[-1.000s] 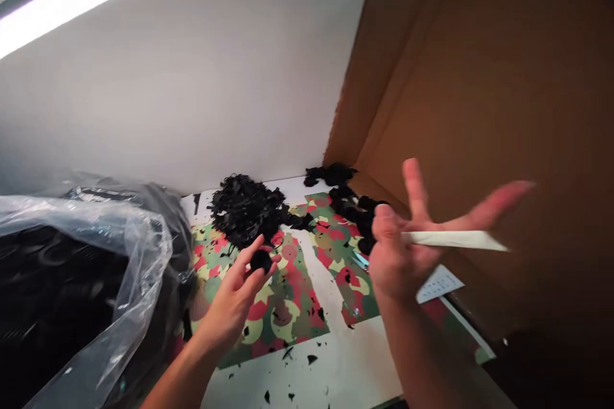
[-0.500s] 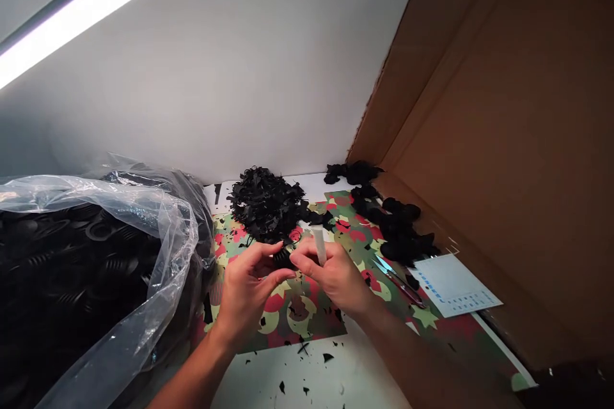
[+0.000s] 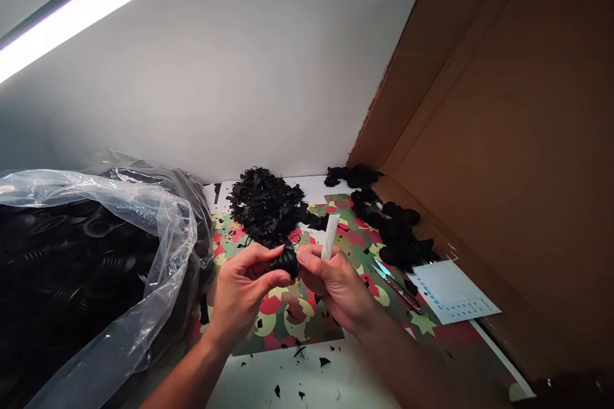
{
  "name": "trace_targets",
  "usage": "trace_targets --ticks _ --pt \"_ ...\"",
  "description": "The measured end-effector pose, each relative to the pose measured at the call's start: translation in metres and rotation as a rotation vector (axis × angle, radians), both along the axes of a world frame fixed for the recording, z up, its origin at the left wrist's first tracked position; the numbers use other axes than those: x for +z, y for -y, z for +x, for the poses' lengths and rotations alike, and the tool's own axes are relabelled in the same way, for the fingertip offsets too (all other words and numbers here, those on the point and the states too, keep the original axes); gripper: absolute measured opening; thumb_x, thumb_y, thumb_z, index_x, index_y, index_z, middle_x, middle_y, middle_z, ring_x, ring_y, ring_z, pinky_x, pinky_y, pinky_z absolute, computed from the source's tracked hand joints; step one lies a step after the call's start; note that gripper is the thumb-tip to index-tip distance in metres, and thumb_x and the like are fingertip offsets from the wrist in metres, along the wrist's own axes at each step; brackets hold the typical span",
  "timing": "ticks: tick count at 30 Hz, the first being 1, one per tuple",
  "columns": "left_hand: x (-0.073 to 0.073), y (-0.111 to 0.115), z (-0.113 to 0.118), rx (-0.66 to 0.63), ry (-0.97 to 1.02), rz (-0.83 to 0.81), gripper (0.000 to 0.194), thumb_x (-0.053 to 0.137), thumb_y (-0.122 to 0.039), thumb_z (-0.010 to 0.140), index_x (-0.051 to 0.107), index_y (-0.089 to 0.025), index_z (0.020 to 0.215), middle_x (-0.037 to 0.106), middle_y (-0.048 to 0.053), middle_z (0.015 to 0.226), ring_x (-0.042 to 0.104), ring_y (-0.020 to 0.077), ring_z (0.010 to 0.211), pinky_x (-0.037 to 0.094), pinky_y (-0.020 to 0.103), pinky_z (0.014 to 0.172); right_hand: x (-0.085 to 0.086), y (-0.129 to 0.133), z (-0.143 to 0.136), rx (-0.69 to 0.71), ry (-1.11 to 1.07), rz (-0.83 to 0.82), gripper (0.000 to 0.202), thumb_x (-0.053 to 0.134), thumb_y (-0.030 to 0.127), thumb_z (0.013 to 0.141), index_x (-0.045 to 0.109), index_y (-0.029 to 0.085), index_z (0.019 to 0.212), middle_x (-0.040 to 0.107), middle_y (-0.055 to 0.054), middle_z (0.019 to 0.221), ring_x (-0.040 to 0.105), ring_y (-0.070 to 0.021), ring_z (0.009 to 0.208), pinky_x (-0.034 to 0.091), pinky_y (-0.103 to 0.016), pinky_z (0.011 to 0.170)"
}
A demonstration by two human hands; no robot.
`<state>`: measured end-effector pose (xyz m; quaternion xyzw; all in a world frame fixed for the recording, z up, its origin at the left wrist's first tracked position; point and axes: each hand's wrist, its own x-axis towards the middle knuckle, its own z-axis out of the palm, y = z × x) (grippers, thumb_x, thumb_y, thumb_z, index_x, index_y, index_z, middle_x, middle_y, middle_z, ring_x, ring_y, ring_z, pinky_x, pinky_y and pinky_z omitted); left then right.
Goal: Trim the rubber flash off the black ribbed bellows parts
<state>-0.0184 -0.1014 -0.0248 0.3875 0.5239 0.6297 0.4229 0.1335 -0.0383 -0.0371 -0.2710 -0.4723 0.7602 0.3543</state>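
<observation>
Between the thumb and fingers of my left hand is a small black ribbed rubber part, rounded like a bellows. My right hand is closed around a white stick-like handle that points up out of the fist. Its thumb and forefinger meet at the right side of the rubber part; whether they pinch its edge I cannot tell. Any lower end of the white handle is hidden in the hand. Below both hands lies a patterned sheet in green, red and cream, strewn with black scraps.
A clear plastic bag full of black ribbed parts stands at left. Behind my hands is a heap of black trimmings. At right lie small scissors, a white card and black cloth-like clumps along a cardboard wall.
The rubber part has turned and shows more of its ribbed side. My right hand has tilted, and the white handle now leans to the right. My left hand keeps its grip.
</observation>
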Motion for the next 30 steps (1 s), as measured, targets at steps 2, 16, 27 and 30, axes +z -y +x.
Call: trace_targets --ticks 2,16,27,30 --pt "0.002 0.000 -0.001 0.009 -0.054 0.035 0.029 0.095 -0.031 0.059 0.085 -0.019 0.083 0.068 0.000 0.067 0.067 0.0156 0.057 0.058 0.025 0.053 -0.001 0.000 0.001 0.000 0.001 -0.001 0.049 0.077 0.057 0.075 0.050 0.020 0.058 0.023 0.010 0.054 0.015 -0.0067 0.050 0.011 -0.026 0.048" --pt "-0.014 -0.001 -0.008 0.084 -0.457 0.260 0.038 0.091 -0.033 0.070 0.081 -0.028 0.107 0.078 0.007 0.108 0.075 0.0255 0.102 0.065 0.038 0.092 0.002 -0.004 -0.002 -0.135 0.261 0.413 0.025 0.077 0.041 0.080 0.071 0.022 0.066 0.059 0.000 0.067 0.051 -0.0166 0.066 0.041 -0.031 0.063" --pt "-0.006 0.001 -0.004 0.125 -0.303 0.108 0.027 0.093 -0.029 0.062 0.085 -0.023 0.087 0.080 0.006 0.085 0.073 0.0216 0.075 0.062 0.029 0.067 -0.004 0.001 -0.007 -0.035 0.192 0.238 0.036 0.071 0.055 0.082 0.064 0.021 0.072 0.043 0.004 0.061 0.037 -0.0115 0.055 0.032 -0.026 0.052" --pt "-0.006 0.000 -0.004 0.125 -0.232 0.063 0.029 0.094 -0.028 0.059 0.085 -0.022 0.087 0.080 0.006 0.084 0.072 0.0206 0.073 0.061 0.028 0.064 -0.001 0.001 -0.007 -0.115 0.170 0.282 0.039 0.070 0.050 0.083 0.058 0.021 0.061 0.043 0.003 0.063 0.038 -0.0123 0.060 0.033 -0.027 0.056"
